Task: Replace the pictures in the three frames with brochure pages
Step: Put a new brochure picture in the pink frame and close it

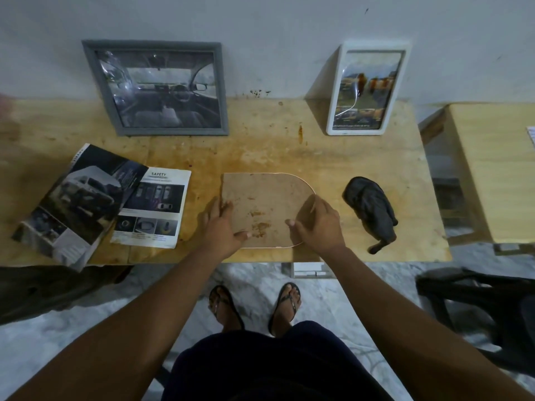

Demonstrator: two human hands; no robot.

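Note:
An arch-shaped frame point(265, 204) lies face down at the table's front middle, its brown backing board up. My left hand point(223, 227) rests on its left edge, fingers spread. My right hand point(317, 224) presses on its rounded right end, fingers on the board. A grey frame point(156, 88) with a car-interior picture leans on the wall at back left. A white frame point(366, 89) with a colourful page stands at back right. The open car brochure point(72, 204) and a loose "SAFETY" page point(153, 209) lie at the left.
A dark elephant figurine point(372, 209) stands right of the arch frame. The wooden table point(269, 151) ends just before my hands. A second table point(498, 169) is at the right, a dark chair point(477, 308) below it. My feet in sandals point(254, 305) are on the floor.

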